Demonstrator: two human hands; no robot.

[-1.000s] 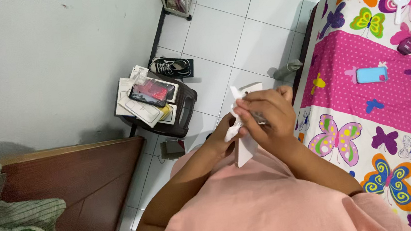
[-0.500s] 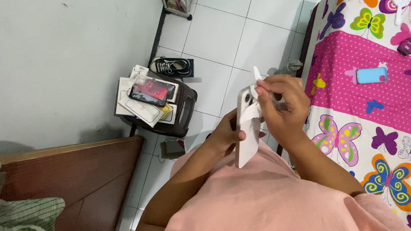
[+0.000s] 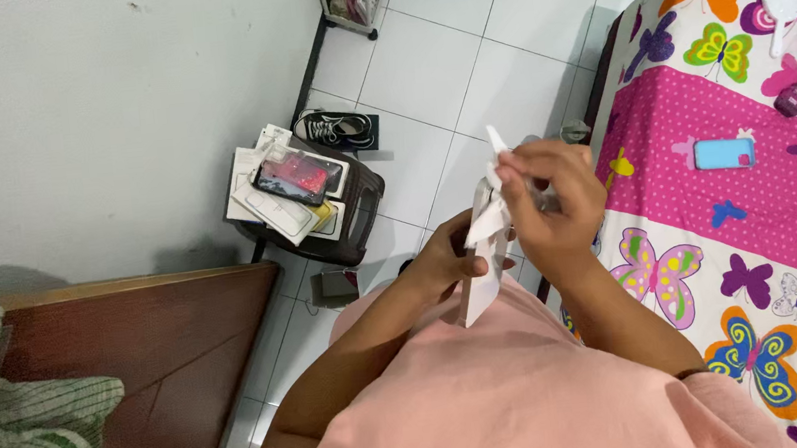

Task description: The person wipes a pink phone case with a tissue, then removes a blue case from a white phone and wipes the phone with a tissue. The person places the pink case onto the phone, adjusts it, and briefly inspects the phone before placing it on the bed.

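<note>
Since half a second ago the right hand [image 3: 552,195] has barely shifted, its pinch on the small white wipe [image 3: 495,185] now pressed lower against the white phone [image 3: 480,265]. The left hand [image 3: 455,257] is clamped around the phone's edge from below (long axis running up and away from the chest). The wipe sits at the phone's upper end, nearest the right hand.

Blue phone case [image 3: 724,153] on butterfly bedspread [image 3: 713,252]; boxes on dark stool [image 3: 359,220]; sneaker [image 3: 336,129].
</note>
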